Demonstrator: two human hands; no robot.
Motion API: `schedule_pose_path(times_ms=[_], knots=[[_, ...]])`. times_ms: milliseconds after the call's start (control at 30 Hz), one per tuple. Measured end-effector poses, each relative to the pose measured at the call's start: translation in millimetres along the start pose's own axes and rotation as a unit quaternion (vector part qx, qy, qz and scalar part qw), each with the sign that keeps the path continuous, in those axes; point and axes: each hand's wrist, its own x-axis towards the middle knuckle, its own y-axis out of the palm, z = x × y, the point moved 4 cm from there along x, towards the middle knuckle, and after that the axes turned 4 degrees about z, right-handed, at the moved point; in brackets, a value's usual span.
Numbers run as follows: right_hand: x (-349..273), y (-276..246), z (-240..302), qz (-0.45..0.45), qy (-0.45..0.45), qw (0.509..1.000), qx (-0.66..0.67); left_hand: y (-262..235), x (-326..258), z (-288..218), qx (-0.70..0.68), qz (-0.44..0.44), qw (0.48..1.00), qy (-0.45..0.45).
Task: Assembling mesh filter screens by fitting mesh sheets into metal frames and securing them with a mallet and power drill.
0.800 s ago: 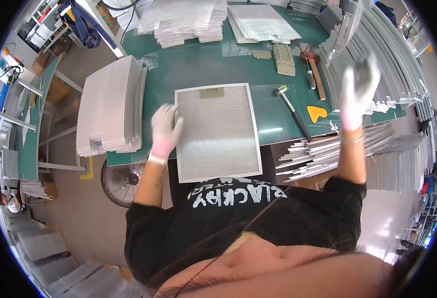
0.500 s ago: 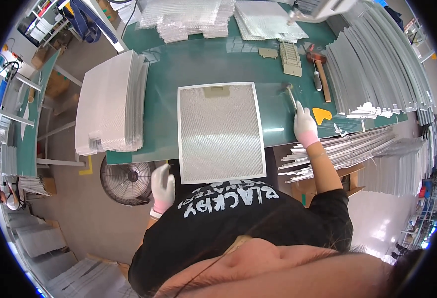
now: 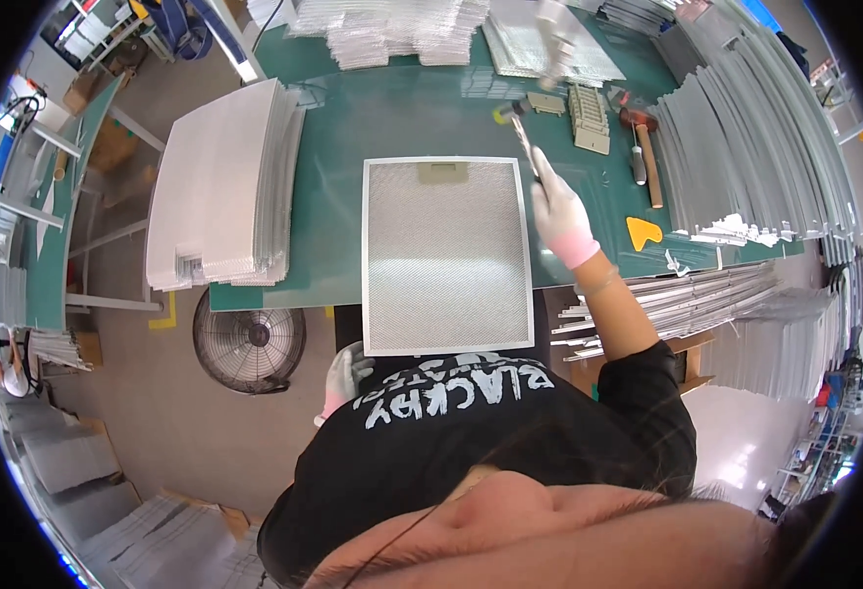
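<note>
A mesh filter panel (image 3: 448, 265) with a silvery frame lies before me, its near end reaching over the table edge against my shirt. A beige latch piece (image 3: 442, 173) sits at its far end. My right hand (image 3: 561, 211), in a white and pink glove, is closed round the metal handle of a small hammer (image 3: 524, 137). That hammer's yellow-green tipped head is above the table, beyond the panel's far right corner. My gloved left hand (image 3: 345, 378) is low beside the panel's near left corner, fingers loosely bent and apart; whether they touch the frame I cannot tell.
Stacked mesh sheets (image 3: 217, 182) stand left; more frames (image 3: 736, 147) are stacked right. Beige plastic parts (image 3: 589, 120), a wooden-handled hammer (image 3: 647, 157), a screwdriver (image 3: 638, 165) and a yellow piece (image 3: 643, 234) lie on the table (image 3: 333, 128). A floor fan (image 3: 251, 339) stands left.
My right hand has lifted the small hammer and brought it left and away from me, toward the panel's far right corner. My left hand has come in closer to the panel's near left corner.
</note>
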Motion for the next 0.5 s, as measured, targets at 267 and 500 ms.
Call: schedule_pose_path(times_ms=[267,500], knots=[[53.0,97.6,99.0,0.240,-0.073,0.966,-0.057,20.0,-6.3,-10.0,-0.023,0.073,0.997,-0.009],[57.3,120.0,93.4,0.181,-0.088,0.979,-0.022,32.8,-25.4,-29.4,-0.282,0.205,0.937,0.010]])
